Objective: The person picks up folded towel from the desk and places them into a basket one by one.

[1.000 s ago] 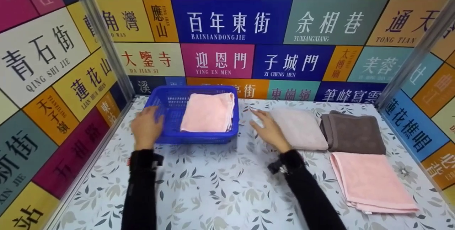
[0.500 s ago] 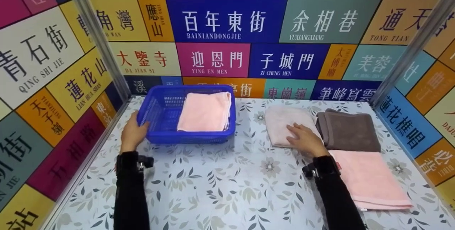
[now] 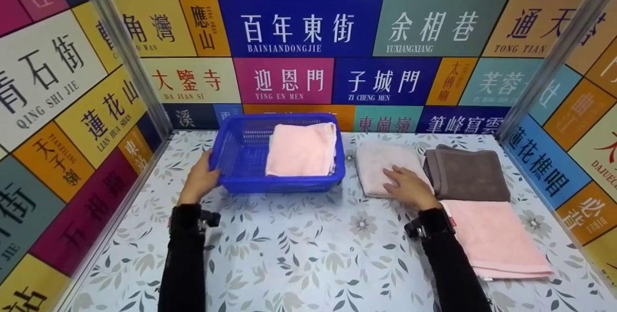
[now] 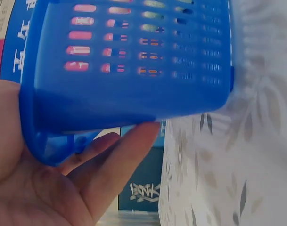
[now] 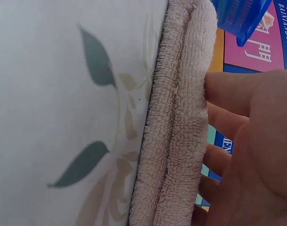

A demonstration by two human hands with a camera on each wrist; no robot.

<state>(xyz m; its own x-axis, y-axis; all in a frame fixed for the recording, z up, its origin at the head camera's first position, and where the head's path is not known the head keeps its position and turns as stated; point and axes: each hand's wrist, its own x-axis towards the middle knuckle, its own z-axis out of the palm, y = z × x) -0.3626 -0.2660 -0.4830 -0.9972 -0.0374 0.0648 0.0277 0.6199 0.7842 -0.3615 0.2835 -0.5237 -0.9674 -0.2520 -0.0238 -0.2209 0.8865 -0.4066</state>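
My left hand [image 3: 200, 179] holds the front left corner of a blue plastic basket [image 3: 279, 184]. In the left wrist view the basket's rim [image 4: 30, 108] runs between the thumb side and the fingers [image 4: 129, 150], which lie along the outer wall. A folded pink towel [image 3: 301, 150] sits in the basket's right half. My right hand [image 3: 409, 186] rests on a folded pale beige towel [image 3: 385, 157], its fingers spread on top. The right wrist view shows the fingertips against that towel's [image 5: 185, 117] upper face, with its folded layers lying on the table.
A folded grey-brown towel [image 3: 467, 174] lies right of the beige one. In front of it is another folded pink towel [image 3: 496, 239], partly behind the right sleeve. The leaf-patterned table [image 3: 289, 264] is bounded by panels with coloured street-name signs [image 3: 301, 27].
My left hand went from beside the basket to its left corner, and the basket has since shifted right. My right hand moved right onto the beige towel and has stayed there.
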